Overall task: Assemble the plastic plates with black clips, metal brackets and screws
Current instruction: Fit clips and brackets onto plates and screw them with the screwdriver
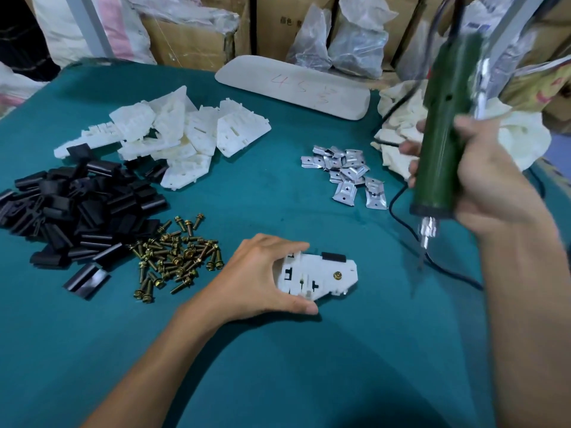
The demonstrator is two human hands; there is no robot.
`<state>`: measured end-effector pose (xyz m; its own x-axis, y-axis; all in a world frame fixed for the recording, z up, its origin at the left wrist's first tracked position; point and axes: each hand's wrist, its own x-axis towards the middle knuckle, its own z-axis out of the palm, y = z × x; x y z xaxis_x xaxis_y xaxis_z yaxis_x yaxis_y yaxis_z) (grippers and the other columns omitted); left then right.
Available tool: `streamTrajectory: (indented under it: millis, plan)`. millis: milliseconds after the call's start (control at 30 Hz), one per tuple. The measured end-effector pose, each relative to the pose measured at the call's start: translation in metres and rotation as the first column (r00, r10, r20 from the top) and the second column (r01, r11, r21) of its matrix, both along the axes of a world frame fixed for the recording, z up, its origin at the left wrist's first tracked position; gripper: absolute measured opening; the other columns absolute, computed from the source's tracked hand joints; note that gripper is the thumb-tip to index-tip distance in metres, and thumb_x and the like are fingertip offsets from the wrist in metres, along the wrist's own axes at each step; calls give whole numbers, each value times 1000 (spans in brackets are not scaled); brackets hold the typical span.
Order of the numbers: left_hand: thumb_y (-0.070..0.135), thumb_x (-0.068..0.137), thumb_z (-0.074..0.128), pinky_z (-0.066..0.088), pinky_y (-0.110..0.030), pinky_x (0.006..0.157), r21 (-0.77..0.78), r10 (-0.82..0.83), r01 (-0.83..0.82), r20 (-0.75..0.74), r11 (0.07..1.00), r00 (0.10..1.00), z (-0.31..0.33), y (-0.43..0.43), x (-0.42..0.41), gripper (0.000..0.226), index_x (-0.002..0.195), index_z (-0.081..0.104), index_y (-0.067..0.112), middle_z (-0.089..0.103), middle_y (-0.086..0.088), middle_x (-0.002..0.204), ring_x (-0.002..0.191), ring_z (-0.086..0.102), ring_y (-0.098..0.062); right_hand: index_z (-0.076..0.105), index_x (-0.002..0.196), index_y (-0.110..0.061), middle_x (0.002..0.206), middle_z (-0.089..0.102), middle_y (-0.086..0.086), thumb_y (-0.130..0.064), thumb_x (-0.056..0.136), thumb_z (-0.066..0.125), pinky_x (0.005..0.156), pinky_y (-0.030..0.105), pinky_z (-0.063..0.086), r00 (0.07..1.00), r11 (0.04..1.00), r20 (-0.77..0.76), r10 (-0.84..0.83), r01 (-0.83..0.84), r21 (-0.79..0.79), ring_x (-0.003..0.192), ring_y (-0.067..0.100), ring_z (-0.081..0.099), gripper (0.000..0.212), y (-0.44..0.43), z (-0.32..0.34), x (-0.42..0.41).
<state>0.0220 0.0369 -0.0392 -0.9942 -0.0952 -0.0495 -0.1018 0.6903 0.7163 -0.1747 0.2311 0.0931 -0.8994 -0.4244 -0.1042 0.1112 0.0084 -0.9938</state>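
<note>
Two hands work over the teal surface. The left hand grips a white plate by its left end, flat on the surface near the front edge, its long axis running left to right. A black clip sits on the plate's far edge and a brass screw stands in its right half. The right hand is clenched round a green driver, held up and tilted, its bit pointing down, to the right of the plate and above it. My read: the screw lies down and left of the bit, so the right hand carries the move while the left steadies.

Spare plates, clips, screws and brackets lie in heaps farther back.
</note>
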Motion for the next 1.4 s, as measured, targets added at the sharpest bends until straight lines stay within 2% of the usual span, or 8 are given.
streamTrajectory:
  millis: [133,467,733,800,900,1000,1233,1400]
  plan:
    - [73,54,81,27,-25,105,15,7,-7,-20,1000,1000,0,2,0,99,142,51,40,44,35,120,118,29,10,64,109,-15,103,74,6,-24,96,60,61,27,61,998,983,35,53,-59,174,78,11,72,17,54,-19,17]
    - [88,52,67,21,-23,100,-99,49,-58,-96,993,994,-1,5,1,105,143,49,39,52,22,134,119,30,6,24,148,-67,129,59,-14,-15,90,76,72,32,57,995,844,-65,78,-31,535,84,14,73,94,103,-69,61]
    - [81,50,76,34,-13,98,117,197,-177,-189,977,962,0,6,7,100,138,54,40,49,37,119,120,40,9,15,161,-42,132,45,14,-46,90,70,102,37,34,885,415,-321,339,166,895,124,31,40,90,71,-97,74]
    - [82,49,77,35,-7,91,210,259,-221,-174,952,950,0,5,6,97,136,54,45,52,32,117,119,43,7,31,154,-47,128,50,6,-47,89,70,99,30,33,801,586,-516,303,270,764,113,22,40,76,65,-93,90]
    - [78,52,75,36,-4,91,352,337,-269,-146,896,930,1,8,1,85,129,54,51,56,24,118,116,48,7,49,138,-59,105,66,-11,-57,90,63,86,22,51,841,885,-429,329,-115,452,93,11,62,49,39,-86,132]
    - [74,69,61,38,-14,103,464,315,-223,-130,858,940,1,14,0,67,129,54,46,58,13,129,124,49,3,54,139,-52,115,68,-15,-58,94,58,81,11,49,870,892,-310,385,-263,368,95,1,66,46,9,-94,154]
    - [44,100,50,50,-16,86,634,218,-73,-154,770,964,6,22,2,35,120,69,23,73,12,115,108,65,-2,65,95,-35,80,62,-16,-35,84,72,65,25,44,923,983,-379,-60,120,136,65,8,51,14,14,-86,128]
    - [46,86,57,48,-13,85,656,288,-120,-154,745,945,3,16,0,32,108,73,29,75,10,107,102,68,-3,57,106,-42,70,57,-24,-31,91,62,55,25,42,837,877,-547,-29,284,387,53,2,46,19,84,-52,57]
